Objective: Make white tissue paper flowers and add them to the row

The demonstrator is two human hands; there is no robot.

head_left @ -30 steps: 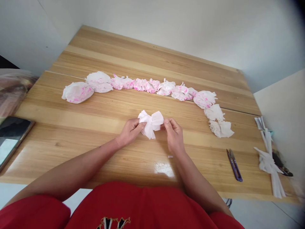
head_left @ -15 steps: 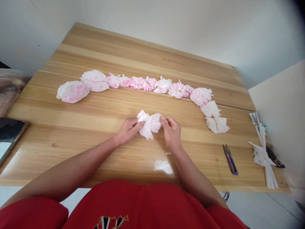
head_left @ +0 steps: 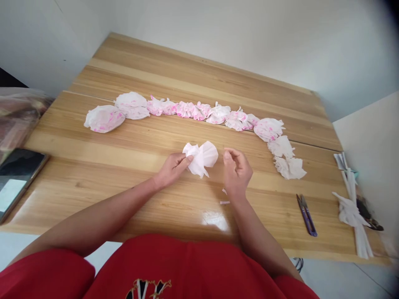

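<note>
Left hand (head_left: 173, 168) pinches one side of a white paper flower (head_left: 207, 155) between thumb and fingers, just above the surface (head_left: 156, 139), near edge, centre. Right hand (head_left: 238, 172) is off the flower, just beside it, fingers curled in narrow, thumb tip close to index; can't tell if anything is between them. Flower gathered at the middle, one lobe fanned out rounded toward the right hand, another hanging down; looks part-done, layers flatter than the ruffled ones in the row. Two thin paper scraps (head_left: 224, 202) lie near the right wrist. Beyond: curved row of ruffled paper flowers (head_left: 186, 109), most pink-flecked, the two at the right end mostly white; these look finished or close to it. Right side: thread snips (head_left: 307, 216) lying loose, no hand on them, then a bundle of white paper strips (head_left: 350, 209), likely not yet worked. Far left: phone (head_left: 20, 170), clear plastic bag (head_left: 18, 118) behind it.
</note>
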